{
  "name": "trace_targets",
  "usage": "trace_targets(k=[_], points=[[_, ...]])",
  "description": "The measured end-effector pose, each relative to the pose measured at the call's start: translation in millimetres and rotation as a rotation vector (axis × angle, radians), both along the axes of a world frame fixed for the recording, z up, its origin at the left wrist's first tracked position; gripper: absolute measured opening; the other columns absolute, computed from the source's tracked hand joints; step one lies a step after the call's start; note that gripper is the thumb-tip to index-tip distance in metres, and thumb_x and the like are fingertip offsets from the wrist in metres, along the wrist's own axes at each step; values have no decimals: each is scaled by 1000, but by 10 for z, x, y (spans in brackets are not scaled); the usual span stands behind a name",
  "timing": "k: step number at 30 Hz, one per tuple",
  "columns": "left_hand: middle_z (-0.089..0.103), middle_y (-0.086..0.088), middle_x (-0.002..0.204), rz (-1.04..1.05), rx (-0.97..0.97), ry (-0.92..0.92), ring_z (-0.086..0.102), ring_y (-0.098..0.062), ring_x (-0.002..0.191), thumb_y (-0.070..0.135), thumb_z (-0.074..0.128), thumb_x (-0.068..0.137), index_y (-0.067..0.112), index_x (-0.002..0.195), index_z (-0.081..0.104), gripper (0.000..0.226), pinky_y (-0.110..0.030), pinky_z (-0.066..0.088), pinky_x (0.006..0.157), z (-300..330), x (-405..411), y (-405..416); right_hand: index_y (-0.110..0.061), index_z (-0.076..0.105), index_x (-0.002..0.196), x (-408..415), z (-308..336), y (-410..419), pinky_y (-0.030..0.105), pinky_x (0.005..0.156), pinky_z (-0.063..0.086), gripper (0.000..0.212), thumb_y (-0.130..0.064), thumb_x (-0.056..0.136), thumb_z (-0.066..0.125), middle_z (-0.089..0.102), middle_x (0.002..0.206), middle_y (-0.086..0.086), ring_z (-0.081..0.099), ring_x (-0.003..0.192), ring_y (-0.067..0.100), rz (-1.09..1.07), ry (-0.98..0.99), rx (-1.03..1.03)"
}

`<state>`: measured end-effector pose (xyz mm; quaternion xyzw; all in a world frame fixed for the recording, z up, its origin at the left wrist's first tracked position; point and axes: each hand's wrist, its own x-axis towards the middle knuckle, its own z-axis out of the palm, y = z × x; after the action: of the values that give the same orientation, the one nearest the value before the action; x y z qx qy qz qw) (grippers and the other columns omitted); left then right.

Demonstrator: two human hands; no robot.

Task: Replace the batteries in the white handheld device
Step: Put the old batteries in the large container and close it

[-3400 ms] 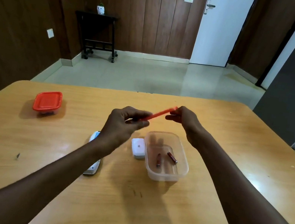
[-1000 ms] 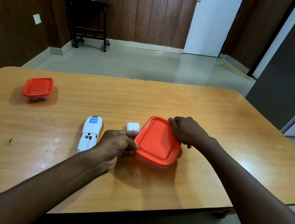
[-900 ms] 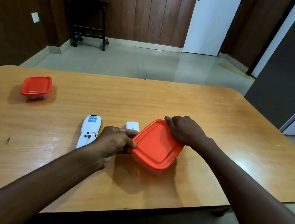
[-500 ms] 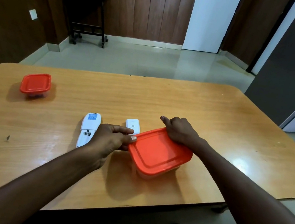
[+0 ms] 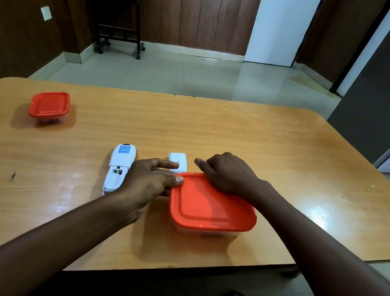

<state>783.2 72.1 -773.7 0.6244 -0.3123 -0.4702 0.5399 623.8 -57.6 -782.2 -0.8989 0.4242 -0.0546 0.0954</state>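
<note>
Your fingers are working the near container: the left hand (image 5: 147, 181) sets its thumb tip on the left corner of the orange lid (image 5: 209, 207), with the index finger stretched out above it toward the small white cover, and the other fingers curl under at the container's left side, so it grips that corner. Your right hand (image 5: 228, 173) rests over the lid's far edge, knuckles bent and fingers folded down onto the rim, its index finger pointing left past the corner. You cannot see whether those fingertips hook under the rim or only press on it.

Under the lid sits the clear plastic container (image 5: 203, 232), close to the near edge of the wooden table (image 5: 289, 163); its contents are hidden by the lid.

Just left of your left hand lies the white handheld device (image 5: 118, 168), back side up, its long axis running away from you. Its battery bay is uncovered and you can see metal contacts inside; whether cells sit in it is not clear. The small white cover (image 5: 177, 161) lies flat just beyond your left index finger, between the device and your right hand.

Farther off, toward the table's far left, stands a second small container (image 5: 50, 106) with an orange lid closed on it.
</note>
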Motion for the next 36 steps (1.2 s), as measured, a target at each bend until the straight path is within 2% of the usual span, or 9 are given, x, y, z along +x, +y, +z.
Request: trace_targets(k=[4, 7, 11, 18, 21, 24, 27, 31, 36], points=[[75, -15, 92, 35, -40, -34, 71, -18, 70, -3, 78, 80, 3, 109, 70, 31, -25, 61, 60, -43, -13, -33, -13, 47, 59, 8, -17, -17, 36, 70, 39, 63, -55, 104, 32, 52, 71, 10, 59, 84, 34, -79, -13, 125], [74, -16, 97, 76, -29, -30, 70, -18, 73, 2, 82, 77, 6, 105, 72, 30, -26, 59, 65, -82, 37, -46, -11, 50, 68, 22, -36, -2, 37, 76, 40, 61, -55, 105, 29, 66, 100, 25, 60, 96, 38, -141, -41, 154], [75, -12, 93, 63, 34, -78, 69, -20, 78, 7, 82, 79, 14, 96, 73, 21, -33, 59, 69, -65, 84, -36, -1, 64, 116, 54, -62, 70, 41, 90, 44, 59, -46, 106, 26, 61, 127, 26, 57, 117, 42, -320, -70, 147], [73, -5, 87, 109, 51, -180, 65, -17, 73, 12, 78, 84, 16, 95, 75, 12, -25, 48, 62, -101, 135, -35, -3, 66, 102, 96, -39, 288, 36, 72, 37, 49, -36, 108, 30, 66, 111, 22, 63, 102, 41, -280, -78, -58], [72, -3, 85, 24, 56, -174, 65, -15, 71, 10, 78, 84, 20, 89, 73, 12, -23, 48, 57, -53, 118, -35, -9, 55, 72, 131, -49, 232, 34, 68, 36, 52, -43, 106, 33, 66, 94, 21, 58, 82, 37, -278, -167, 50], [75, -5, 92, -80, 53, -142, 68, -15, 78, 7, 77, 84, 18, 94, 75, 15, -24, 55, 66, -42, 25, -30, -14, 42, 62, 202, -69, 165, 34, 68, 38, 54, -46, 105, 35, 61, 82, 17, 56, 79, 36, -299, -213, 150], [76, -7, 98, -106, 40, -142, 70, -15, 83, 7, 77, 85, 17, 99, 76, 17, -22, 56, 70, -48, 11, -31, -10, 51, 74, 232, -126, 98, 36, 74, 41, 53, -50, 105, 32, 66, 104, 23, 61, 96, 40, -322, -180, 195], [77, -6, 94, -74, 45, -138, 70, -12, 75, 12, 81, 81, 14, 98, 77, 17, -16, 53, 59, -57, 37, -17, -3, 63, 116, 260, -167, 84, 35, 78, 37, 60, -50, 105, 28, 64, 121, 25, 59, 111, 42, -360, -143, 195], [74, -7, 74, 48, 68, -86, 65, -15, 57, 12, 79, 84, 5, 101, 74, 19, -28, 57, 61, -90, 32, -8, 1, 64, 118, 131, -76, 138, 38, 84, 41, 56, -43, 107, 30, 62, 125, 25, 58, 116, 41, -467, -189, 153]])
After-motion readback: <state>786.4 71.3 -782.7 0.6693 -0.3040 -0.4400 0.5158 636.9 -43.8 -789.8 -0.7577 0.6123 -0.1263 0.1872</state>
